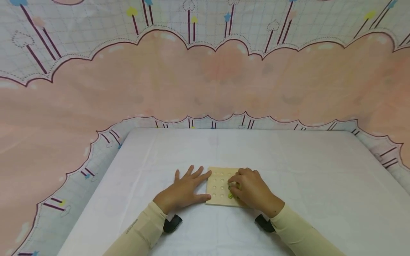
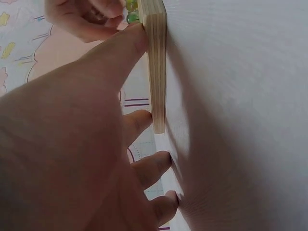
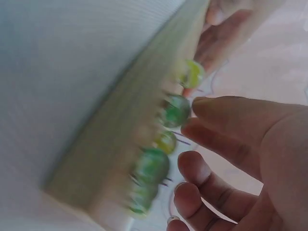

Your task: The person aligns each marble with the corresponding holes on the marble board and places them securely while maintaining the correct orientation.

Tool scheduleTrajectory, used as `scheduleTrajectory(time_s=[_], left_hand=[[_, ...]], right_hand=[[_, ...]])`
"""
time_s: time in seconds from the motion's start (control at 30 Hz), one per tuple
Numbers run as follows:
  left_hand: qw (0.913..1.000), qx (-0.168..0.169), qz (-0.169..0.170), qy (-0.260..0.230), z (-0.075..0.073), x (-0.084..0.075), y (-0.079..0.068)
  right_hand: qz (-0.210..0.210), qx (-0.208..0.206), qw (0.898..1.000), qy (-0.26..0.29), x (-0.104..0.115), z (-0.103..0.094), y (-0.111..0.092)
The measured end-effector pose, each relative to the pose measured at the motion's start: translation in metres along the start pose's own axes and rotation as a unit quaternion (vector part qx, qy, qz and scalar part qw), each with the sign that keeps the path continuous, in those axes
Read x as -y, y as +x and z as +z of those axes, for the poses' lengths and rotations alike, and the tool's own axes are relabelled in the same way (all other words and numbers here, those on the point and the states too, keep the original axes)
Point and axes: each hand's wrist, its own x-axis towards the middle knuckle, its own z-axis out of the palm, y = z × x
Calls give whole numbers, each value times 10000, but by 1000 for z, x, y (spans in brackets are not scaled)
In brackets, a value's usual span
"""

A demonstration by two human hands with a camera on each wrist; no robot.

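Observation:
A square wooden board point(image 1: 218, 192) with rows of round hollows lies flat on the white table. My left hand point(image 1: 183, 190) is spread at its left side, its thumb and index finger touching the edge and the other fingers resting on the cloth. Over the board's right part, my right hand point(image 1: 253, 190) bends its thumb and index finger together at a green marble point(image 3: 175, 110), seeming to pinch it. Several more glass marbles sit on the board, among them a yellow marble point(image 3: 193, 73) and a larger-looking green marble point(image 3: 152, 166). The right hand hides part of the board from above.
A white cloth point(image 1: 288, 160) covers the table around the board. Behind and beside it hangs a patterned peach and white curtain point(image 1: 198, 85). Dark wrist cameras, such as the left wrist camera point(image 1: 172, 224), hang beneath the sleeves.

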Motion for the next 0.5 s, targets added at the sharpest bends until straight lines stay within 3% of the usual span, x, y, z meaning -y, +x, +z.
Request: scheduleTrajectory(time_s=[0.1, 0.2, 0.33, 0.5], left_hand=[[9997, -212, -110, 111, -6, -3, -1], [9953, -867, -332, 287, -20, -5, -6], [9795, -1784, -657, 669, -45, -1, -25], [9673, -2077, -959, 1096, -61, 17, -52]], right_hand=[[185, -169, 9997, -6, -2, -10, -2], [439, -419, 9982, 10, -8, -20, -7], [720, -549, 9958, -101, -25, -32, -19], [979, -330, 9940, -366, -46, -42, -32]])
